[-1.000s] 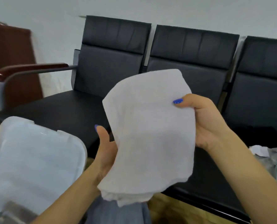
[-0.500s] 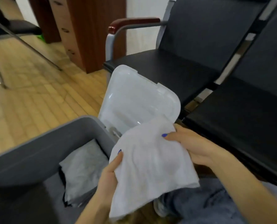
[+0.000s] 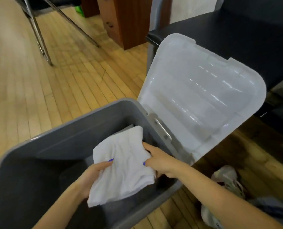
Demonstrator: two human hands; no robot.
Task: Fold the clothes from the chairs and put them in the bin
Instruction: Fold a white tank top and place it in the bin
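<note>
- Both hands are holding a folded white cotton cloth inside the mouth of the large grey plastic bin, below its rim and toward the wall nearest the lid
- The left hand is gripping the cloth's near-left edge, thumb lying on top and the other fingers tucked under the fabric, out of sight
- The right hand is pinching the right edge, thumb on top with the fingers curled beneath, so both sets of fingers are clamped on the cloth
- The cloth's long axis is running from the near-left corner up toward the far-right corner, and the bin floor is lying straight below the fingers; setting it down looks like a matter of lowering and then releasing, with neither hand clearly nearer the bottom
- The translucent white plastic lid is standing open on its hinge, leaning against the black padded chair seat, clear of the drop path
- The cloth is hiding whatever is lying beneath it; a grey edge is peeking out at its far side, too small to identify
- A crumpled pale garment is lying at the right, partly cut off by the right forearm, and what it is resting on is hard to make out
</note>
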